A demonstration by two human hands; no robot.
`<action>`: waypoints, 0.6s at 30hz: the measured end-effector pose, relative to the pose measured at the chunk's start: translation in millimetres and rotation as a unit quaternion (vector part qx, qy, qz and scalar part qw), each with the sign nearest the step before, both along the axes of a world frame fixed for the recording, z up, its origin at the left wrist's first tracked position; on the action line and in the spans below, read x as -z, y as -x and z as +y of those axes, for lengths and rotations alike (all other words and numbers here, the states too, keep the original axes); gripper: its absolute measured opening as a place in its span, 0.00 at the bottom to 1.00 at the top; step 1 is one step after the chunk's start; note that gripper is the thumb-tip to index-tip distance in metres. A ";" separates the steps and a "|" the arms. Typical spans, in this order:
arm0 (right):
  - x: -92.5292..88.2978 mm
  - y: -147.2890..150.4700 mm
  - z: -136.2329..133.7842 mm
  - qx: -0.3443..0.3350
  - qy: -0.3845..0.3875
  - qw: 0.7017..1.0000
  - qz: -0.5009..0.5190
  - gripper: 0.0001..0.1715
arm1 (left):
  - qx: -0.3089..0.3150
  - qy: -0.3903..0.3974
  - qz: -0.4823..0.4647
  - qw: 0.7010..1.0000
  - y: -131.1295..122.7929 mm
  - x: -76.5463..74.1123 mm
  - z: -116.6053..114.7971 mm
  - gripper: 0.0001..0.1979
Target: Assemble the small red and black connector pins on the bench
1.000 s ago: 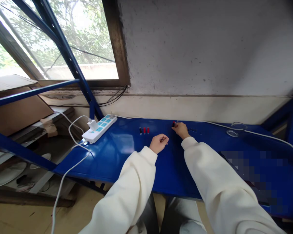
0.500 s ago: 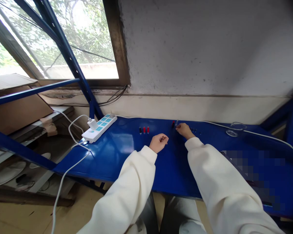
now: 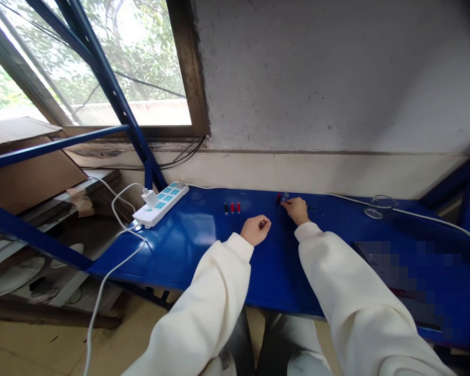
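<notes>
My left hand [image 3: 254, 230] hovers over or rests on the blue table, its fingers curled closed; anything inside them is too small to make out. To its right, my right hand [image 3: 296, 211] reaches farther back, thumb and fingertips pinched together at the tabletop. Whatever it grips is hidden. Just beyond those fingertips stand a small red-and-dark cylinder [image 3: 279, 198] and a small clear piece [image 3: 285, 196]. Left of both hands, a black cylinder [image 3: 226, 208] and two red cylinders, the middle one [image 3: 232, 208] and the right one [image 3: 238, 208], form a short row.
Several tiny dark bits [image 3: 315, 209] lie right of my right hand. A white power strip [image 3: 161, 204] with a plugged-in charger occupies the table's left end. A clear round item [image 3: 373, 213] sits near the white cable at the back right. A dark flat object [image 3: 379, 266] lies by my right sleeve.
My right hand has shifted slightly left, its pinched fingertips still near the clear piece. My left hand's fingers have curled in a little more. The row of cylinders stays as it was.
</notes>
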State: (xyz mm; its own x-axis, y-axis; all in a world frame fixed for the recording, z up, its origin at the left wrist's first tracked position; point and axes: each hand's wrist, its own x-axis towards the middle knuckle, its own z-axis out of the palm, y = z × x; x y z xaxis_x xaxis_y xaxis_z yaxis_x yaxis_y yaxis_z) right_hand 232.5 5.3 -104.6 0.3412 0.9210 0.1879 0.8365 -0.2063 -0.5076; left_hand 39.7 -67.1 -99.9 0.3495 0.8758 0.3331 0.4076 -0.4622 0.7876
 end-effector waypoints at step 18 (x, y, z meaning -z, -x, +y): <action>-13.2 0.7 -4.6 -0.004 0.039 0.999 -0.022 0.15 | -0.259 0.052 0.020 0.964 27.7 -11.9 15.4 0.30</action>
